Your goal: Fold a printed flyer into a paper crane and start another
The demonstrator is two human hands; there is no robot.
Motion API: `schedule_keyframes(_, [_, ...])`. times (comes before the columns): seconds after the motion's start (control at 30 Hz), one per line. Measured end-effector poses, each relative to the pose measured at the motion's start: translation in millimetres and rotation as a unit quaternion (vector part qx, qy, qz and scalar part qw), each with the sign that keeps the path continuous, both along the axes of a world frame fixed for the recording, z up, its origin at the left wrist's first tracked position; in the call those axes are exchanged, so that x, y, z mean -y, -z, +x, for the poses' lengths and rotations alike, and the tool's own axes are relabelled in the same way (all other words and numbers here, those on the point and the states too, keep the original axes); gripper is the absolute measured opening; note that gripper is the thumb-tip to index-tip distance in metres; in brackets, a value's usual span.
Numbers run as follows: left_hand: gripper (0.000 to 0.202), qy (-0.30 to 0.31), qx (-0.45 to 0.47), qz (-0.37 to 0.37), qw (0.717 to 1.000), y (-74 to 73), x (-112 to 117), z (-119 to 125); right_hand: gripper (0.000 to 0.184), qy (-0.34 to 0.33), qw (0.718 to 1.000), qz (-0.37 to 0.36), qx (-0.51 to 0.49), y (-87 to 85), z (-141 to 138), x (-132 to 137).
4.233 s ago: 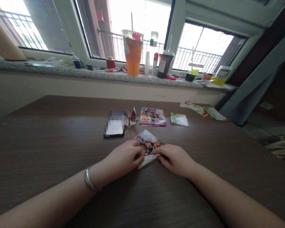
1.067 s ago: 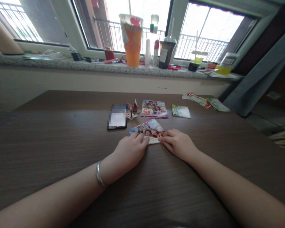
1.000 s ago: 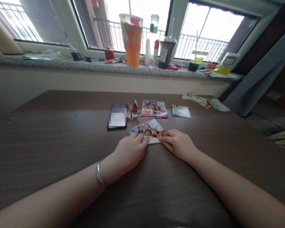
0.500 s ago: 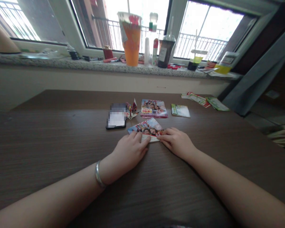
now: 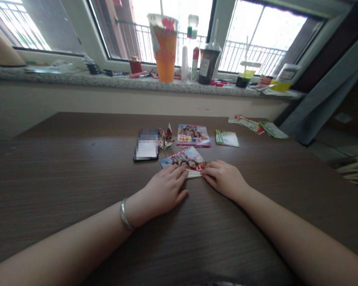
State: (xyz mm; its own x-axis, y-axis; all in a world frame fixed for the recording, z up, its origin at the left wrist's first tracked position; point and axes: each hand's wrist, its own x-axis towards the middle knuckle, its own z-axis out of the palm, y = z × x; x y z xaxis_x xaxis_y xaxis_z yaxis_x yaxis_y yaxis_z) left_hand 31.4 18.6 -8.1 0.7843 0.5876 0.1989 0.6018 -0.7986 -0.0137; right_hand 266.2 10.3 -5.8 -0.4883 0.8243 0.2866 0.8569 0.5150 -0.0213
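Observation:
A printed sheet of paper (image 5: 192,161), folded to a triangle with a pale strip along its near edge, lies flat on the table. My left hand (image 5: 168,184), with a silver bangle at its wrist, rests on the paper's left part, fingers stretched out and thumb apart on the tabletop. At the paper's right corner, my right hand (image 5: 223,176) has its fingers closed on the edge. Both hands cover parts of the sheet. Just behind it is a stack of similar printed sheets (image 5: 193,136). A small folded paper crane (image 5: 166,139) stands to the left of that stack.
A phone (image 5: 146,146) lies beside the crane. A small pad of paper (image 5: 227,138) and loose coloured strips (image 5: 248,123) are on the table's right side. Cups, among them a tall orange drink (image 5: 166,51), and bottles line the stone windowsill (image 5: 122,82).
My left thumb has moved off the paper's near edge, down onto the tabletop, and the left fingers lie flatter. My right hand has shifted very slightly to the right, still at the corner.

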Motion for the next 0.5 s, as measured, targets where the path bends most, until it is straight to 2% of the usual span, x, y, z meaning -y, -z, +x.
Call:
schedule_keyframes(0.2, [0.042, 0.011, -0.004, -0.022, 1.000, -9.0, 2.5, -0.4, 0.025, -0.012, 1.000, -0.005, 0.020, -0.8, 0.2, 0.5])
schedule_keyframes(0.5, [0.043, 0.014, -0.003, -0.021, 1.000, -4.2, 0.6, -1.0, 0.027, -0.018, 0.997, 0.001, 0.071, -4.0, -3.2, 3.0])
